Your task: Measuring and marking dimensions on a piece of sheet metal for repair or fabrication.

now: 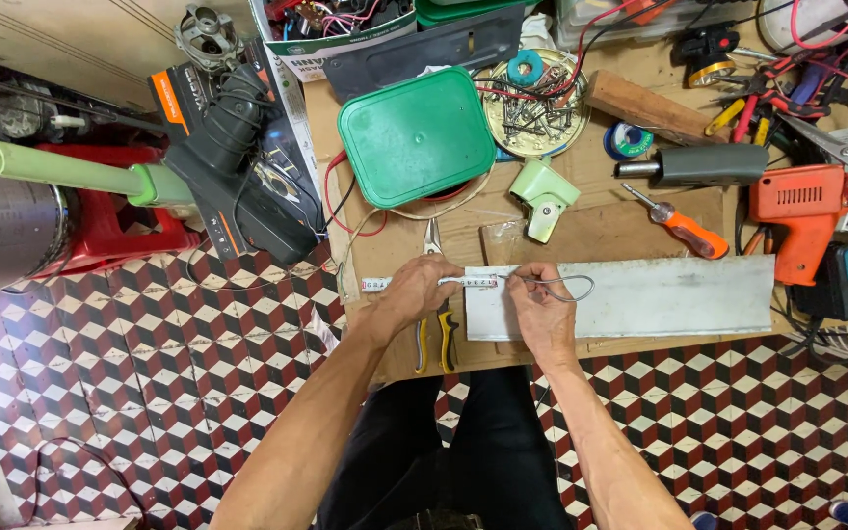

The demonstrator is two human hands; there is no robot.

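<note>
Both hands' fingers pinch a thin strip (473, 282) over pliers (436, 314), beside metal sheet (660, 294).

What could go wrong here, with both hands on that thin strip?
The thin strip is pinched between the left hand and right hand over a metal sheet; its bare edge might nick a finger. The pliers under the left wrist could be knocked off the table's edge. The wire loop might snag.
</note>
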